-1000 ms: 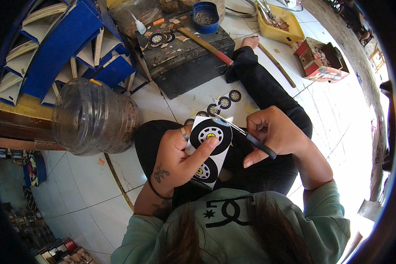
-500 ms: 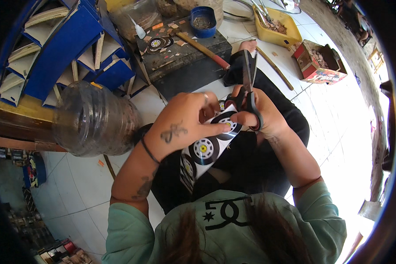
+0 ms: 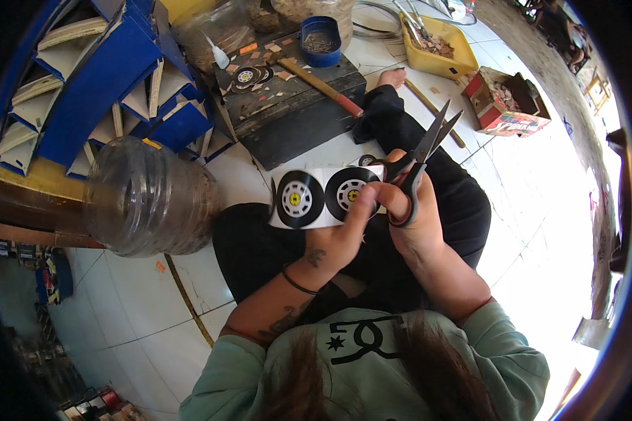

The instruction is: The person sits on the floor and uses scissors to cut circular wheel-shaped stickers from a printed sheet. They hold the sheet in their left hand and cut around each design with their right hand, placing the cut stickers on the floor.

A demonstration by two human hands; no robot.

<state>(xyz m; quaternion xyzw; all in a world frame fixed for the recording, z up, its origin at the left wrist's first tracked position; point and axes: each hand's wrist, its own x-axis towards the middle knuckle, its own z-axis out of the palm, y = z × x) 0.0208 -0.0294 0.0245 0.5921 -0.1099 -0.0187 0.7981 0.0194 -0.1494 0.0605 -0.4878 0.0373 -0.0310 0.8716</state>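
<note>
My left hand (image 3: 343, 235) grips a white printed strip (image 3: 297, 200) from its near edge, thumb on top and the other fingers mostly hidden. Black wheel pictures with yellow centres run along the strip, which lies level across my lap. In my right hand (image 3: 416, 221) is a pair of scissors (image 3: 430, 140), thumb through one dark handle loop. Their blades stand a little apart and point up and right, away from the paper. My right fingers are close to the strip's right end; whether they touch it I cannot tell. Another wheel print (image 3: 366, 161) shows just beyond the strip.
Ahead stands a dark box (image 3: 295, 126) bearing a hammer (image 3: 319, 85), a blue tub (image 3: 321, 42), a white squeeze bottle (image 3: 218, 50) and round wheel prints (image 3: 249, 77). A clear plastic jug (image 3: 147, 200) and blue wooden pieces (image 3: 98, 91) are left; a yellow container (image 3: 439, 59) and red carton (image 3: 505, 105) are right.
The strip has turned from slanting to level and swung left. My left hand has dropped to its near edge. The scissors have tipped to the right, their blades still apart.
</note>
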